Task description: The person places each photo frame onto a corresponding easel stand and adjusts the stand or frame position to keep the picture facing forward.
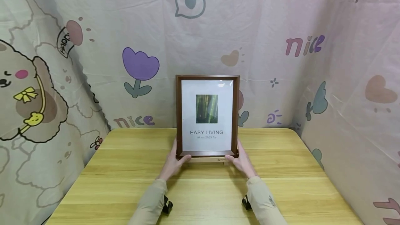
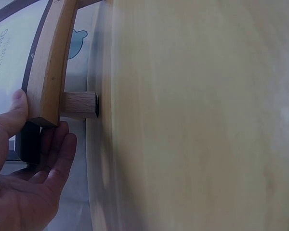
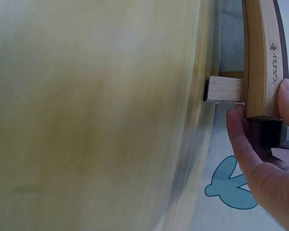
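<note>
A picture frame (image 1: 207, 114) with a dark brown border stands upright before me, with a small green forest picture and the words EASY LIVING behind its glossy front. Its bottom edge sits along the pale wooden ledge (image 1: 204, 160) of a tabletop easel. My left hand (image 1: 173, 165) grips the frame's lower left corner, thumb in front beside the ledge and fingers curled behind. At the lower right corner my right hand (image 1: 243, 162) does the same. A short easel leg (image 2: 79, 103) with a black foot projects beneath the ledge. The frame hides the easel's upper part.
The wooden table (image 1: 206, 197) stretches to both sides and toward me. Close behind the frame hangs a patterned cloth (image 1: 200, 37), and more cloth (image 1: 353, 121) hangs along the right and left sides. Black wrist straps (image 1: 167, 205) show under both sleeves.
</note>
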`<state>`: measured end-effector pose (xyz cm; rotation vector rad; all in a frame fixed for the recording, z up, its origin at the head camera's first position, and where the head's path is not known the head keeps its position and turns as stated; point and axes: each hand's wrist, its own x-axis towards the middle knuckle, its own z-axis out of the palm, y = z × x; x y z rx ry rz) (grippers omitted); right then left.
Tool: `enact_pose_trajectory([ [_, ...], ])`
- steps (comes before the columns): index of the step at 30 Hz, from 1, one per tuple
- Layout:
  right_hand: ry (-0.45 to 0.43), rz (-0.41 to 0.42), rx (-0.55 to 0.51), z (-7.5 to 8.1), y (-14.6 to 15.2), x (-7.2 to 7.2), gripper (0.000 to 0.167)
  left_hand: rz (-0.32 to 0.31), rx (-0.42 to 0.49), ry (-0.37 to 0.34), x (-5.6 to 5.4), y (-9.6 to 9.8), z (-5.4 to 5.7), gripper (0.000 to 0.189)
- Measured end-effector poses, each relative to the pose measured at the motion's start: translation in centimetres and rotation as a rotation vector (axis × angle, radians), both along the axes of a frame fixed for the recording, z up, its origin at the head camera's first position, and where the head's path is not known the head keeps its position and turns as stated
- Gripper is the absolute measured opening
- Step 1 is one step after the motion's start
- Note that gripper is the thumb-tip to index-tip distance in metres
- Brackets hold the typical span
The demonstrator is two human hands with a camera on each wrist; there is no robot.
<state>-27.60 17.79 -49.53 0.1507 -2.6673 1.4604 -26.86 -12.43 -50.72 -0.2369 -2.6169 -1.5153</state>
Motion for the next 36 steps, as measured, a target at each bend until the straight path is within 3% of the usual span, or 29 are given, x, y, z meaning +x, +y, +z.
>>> enact_pose_trajectory([
  [8,-0.011,0.006,-0.008,0.01,-0.15,-0.16,0.101,0.015,-0.007,-0.017,0.04,-0.12,0.18,0.104],
  [25,-0.008,0.013,-0.014,-0.04,0.0,-0.33,0.1,0.007,-0.02,0.014,-0.13,-0.16,-0.08,0.103],
  [36,-0.035,0.027,0.058,0.11,0.44,-0.06,0.101,0.011,-0.022,-0.028,0.13,-0.14,-0.04,0.104],
])
